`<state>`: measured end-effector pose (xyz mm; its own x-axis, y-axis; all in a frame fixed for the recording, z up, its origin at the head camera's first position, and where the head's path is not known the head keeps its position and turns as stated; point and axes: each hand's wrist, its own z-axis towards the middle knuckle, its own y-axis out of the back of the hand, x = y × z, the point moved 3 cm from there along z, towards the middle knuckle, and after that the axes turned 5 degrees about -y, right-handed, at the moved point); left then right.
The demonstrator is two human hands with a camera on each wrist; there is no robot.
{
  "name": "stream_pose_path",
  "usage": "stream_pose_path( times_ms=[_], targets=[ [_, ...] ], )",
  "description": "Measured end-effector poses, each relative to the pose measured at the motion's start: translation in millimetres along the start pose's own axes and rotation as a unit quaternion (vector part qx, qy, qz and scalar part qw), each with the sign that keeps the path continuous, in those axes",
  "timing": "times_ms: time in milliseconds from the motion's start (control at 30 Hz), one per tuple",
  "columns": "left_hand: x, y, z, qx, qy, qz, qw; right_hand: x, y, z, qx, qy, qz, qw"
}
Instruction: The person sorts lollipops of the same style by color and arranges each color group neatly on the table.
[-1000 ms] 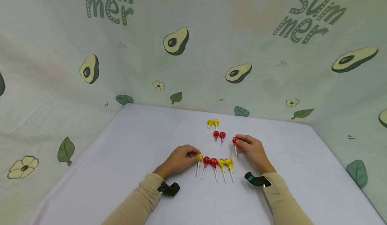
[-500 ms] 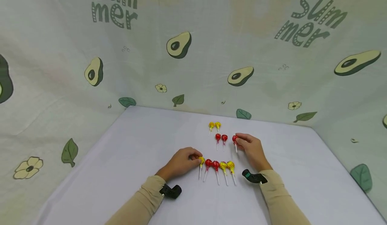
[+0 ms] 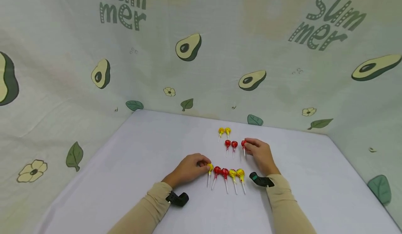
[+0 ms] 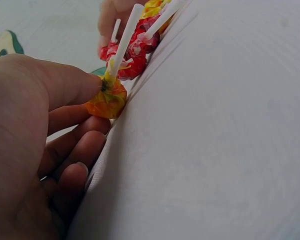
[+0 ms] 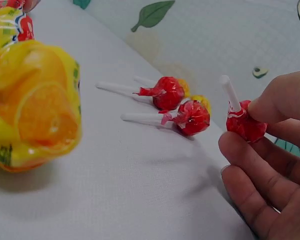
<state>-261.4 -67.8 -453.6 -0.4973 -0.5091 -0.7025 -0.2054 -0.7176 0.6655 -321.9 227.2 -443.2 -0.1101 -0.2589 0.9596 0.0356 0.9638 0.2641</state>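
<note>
My left hand (image 3: 204,164) pinches the wrapped head of a yellow lollipop (image 3: 209,167) at the left end of a near row on the white table (image 3: 141,157). In the left wrist view the thumb (image 4: 65,85) lies on that yellow lollipop (image 4: 107,100) and the fingers curl under it. My right hand (image 3: 248,146) holds a red lollipop (image 3: 243,144) just right of two red lollipops (image 3: 231,144). The right wrist view shows this red lollipop (image 5: 246,124) pinched between thumb and fingers, stick up, beside the red pair (image 5: 180,105).
The near row continues with two red lollipops (image 3: 221,172) and two yellow ones (image 3: 237,173). Two more yellow lollipops (image 3: 224,131) lie at the far end. Avocado-print cloth (image 3: 188,47) walls the table on three sides.
My right hand has carried the red lollipop slightly left, closer to the red pair. My left hand stays on the yellow lollipop. The head view has shifted a little.
</note>
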Motion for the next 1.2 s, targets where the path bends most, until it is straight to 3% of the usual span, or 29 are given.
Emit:
stream_pose_path(
  times_ms=[233, 1200],
  targets=[
    [0.7, -0.8, 0.3, -0.001, 0.004, 0.002, 1.0000, -2, -1, 5, -0.007, 0.008, -0.052, 0.999],
    [-1.4, -0.2, 0.8, 0.001, 0.002, 0.010, 0.9999, -3, -6, 13, -0.028, 0.019, -0.148, 0.988]
  ],
)
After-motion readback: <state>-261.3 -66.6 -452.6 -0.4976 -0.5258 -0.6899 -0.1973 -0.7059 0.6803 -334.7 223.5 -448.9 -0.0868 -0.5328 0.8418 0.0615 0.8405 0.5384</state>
